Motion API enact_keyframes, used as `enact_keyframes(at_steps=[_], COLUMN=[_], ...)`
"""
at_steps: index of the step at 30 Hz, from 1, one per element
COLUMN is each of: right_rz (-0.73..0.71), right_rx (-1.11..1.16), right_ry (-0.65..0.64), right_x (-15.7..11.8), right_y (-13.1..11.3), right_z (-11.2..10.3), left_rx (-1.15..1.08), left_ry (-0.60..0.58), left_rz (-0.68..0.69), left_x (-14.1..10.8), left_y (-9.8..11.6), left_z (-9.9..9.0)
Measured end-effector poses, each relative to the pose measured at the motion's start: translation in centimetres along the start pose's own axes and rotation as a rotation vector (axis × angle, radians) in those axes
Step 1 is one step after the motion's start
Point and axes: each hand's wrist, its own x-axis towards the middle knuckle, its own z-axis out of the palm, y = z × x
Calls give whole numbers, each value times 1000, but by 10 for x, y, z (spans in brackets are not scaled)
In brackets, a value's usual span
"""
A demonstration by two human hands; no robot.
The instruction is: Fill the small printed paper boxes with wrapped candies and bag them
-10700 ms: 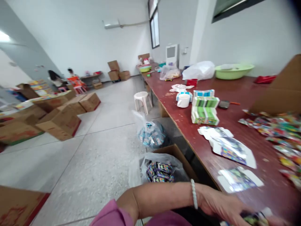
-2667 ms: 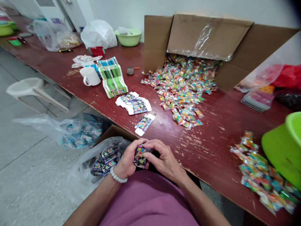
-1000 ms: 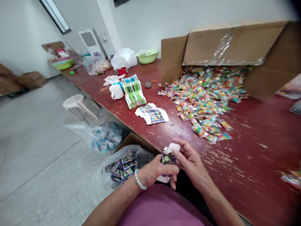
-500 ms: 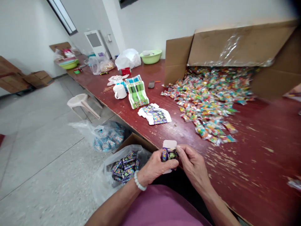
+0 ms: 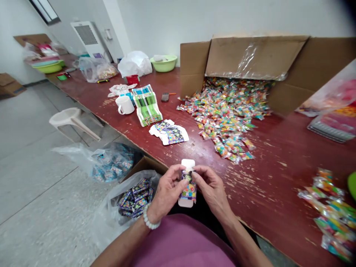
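Observation:
A small printed candy box (image 5: 188, 187), purple with bright colours, is held upright at the table's front edge. Its white top and bottom flaps stick out. My left hand (image 5: 170, 191) grips its left side, thumb across the front. On the right side, my right hand (image 5: 210, 189) pinches the upper edge between thumb and fingers. Beyond the hands lie flat printed box blanks (image 5: 171, 132) in a small overlapping stack. Farther back, a stack of green and blue blanks (image 5: 147, 105) rests near a white mug (image 5: 125, 105).
Small candy packets (image 5: 228, 115) spill from a tipped cardboard box (image 5: 250, 55); more packets (image 5: 330, 215) lie at right. Below the table edge, a plastic bag (image 5: 108, 218) holds finished purple boxes (image 5: 136, 198). A bag of blue packs (image 5: 111, 163) and white stool (image 5: 66, 118) stand left.
The view has swung right, bringing more packets and a pink bag into sight. The candy box has turned to show its front more fully, with both hands still on it.

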Motion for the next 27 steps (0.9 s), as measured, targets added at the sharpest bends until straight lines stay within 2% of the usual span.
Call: enact_keyframes(at_steps=[2,5,9,14,16,18,23,25,27], right_rz=[78,156,84,111,122,117,42,-46,-101], right_rx=[8,49,119,92,110,123,44,-71,-183], right_ry=[-41,-46,12,-98,-93,-67,-104,-161,-210], right_x=[3,6,10,14,14,14,9,8,7], right_y=[-4,-8,-8,-9,-9,-10,-11,-15,-20], right_z=[-6,-10,-10,-13,-13,-14,-18,-20,-21], left_rx=[-37,-44,15,58,5,-87,-318,-377,-387], left_ry=[-65,-86,-56,-49,-25,-41,-308,-298,-261], left_rz=[-44,-37,53,47,26,-42,-396,-504,-546], left_x=[1,2,4,5,5,4,3,4,7], left_y=[-1,-5,-9,-7,-4,0,1,-1,-4], left_z=[-3,-4,-4,-6,-6,-6,-2,0,1])
